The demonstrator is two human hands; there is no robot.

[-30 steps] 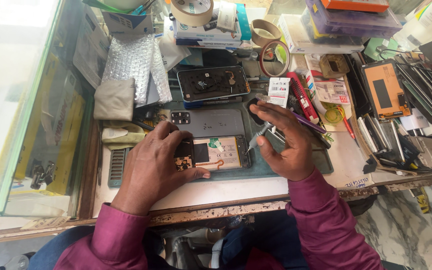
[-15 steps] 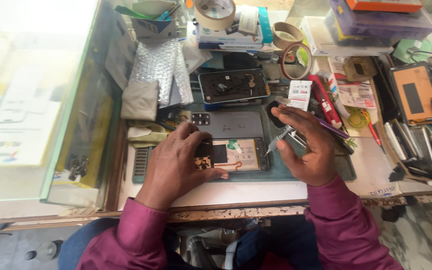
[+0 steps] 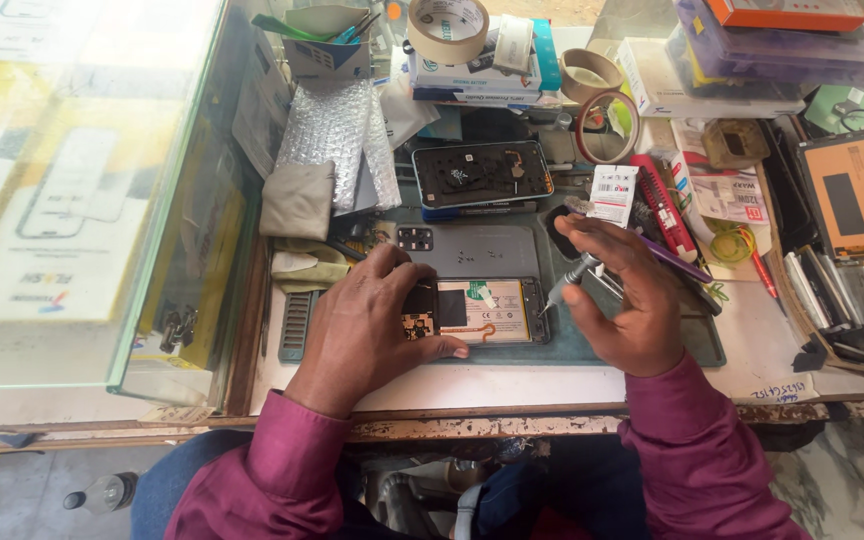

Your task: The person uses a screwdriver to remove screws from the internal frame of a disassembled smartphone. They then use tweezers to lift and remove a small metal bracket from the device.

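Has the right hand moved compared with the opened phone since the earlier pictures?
No. The right hand with its screwdriver is just right of the opened phone, as before; only the camera shifted.

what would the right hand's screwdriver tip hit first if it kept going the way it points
The right hand holds a screwdriver pointing down-left. Straight on, it would probably first meet the right end of the opened phone that the left hand steadies, though height above it is unclear.

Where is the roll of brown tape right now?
In the head view, the roll of brown tape sits at the far edge of the desk, top centre, on a stack of flat boxes, beyond the opened phone under the left hand.
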